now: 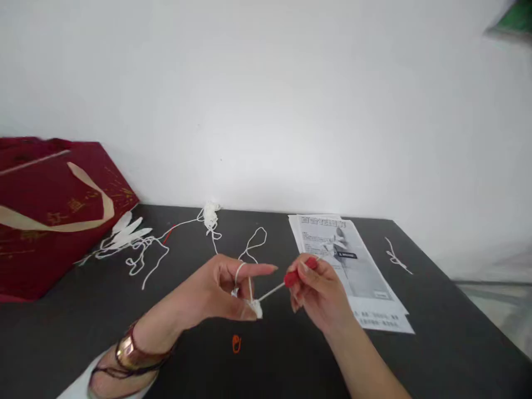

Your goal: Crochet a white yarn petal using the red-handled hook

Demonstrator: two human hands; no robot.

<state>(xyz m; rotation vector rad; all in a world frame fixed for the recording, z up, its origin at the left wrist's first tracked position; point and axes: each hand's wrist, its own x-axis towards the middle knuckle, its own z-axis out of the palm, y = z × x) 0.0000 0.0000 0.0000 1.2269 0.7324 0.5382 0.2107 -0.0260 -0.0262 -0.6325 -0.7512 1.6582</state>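
Between the thumb and fingers of my left hand [226, 288] is pinched a small piece of white crochet work [256, 308]. White yarn [240, 271] loops around the outstretched index finger of that hand and trails back over the table. My right hand [318, 288] grips the red handle of a crochet hook [292, 278]. The hook's thin metal shaft points left and down, its tip at the crochet piece; the very tip is hidden. An orange stitch marker [236, 343] lies on the table just below my left hand.
A dark table [191, 360] meets a white wall. Printed pattern sheets [366, 266] lie right of my right hand. A bundle of white yarn [211, 215] sits at the back. White petal-like pieces [128, 231] with loose strands lie by a dark red gift bag [50, 221]. A short tied strand [397, 257] lies far right.
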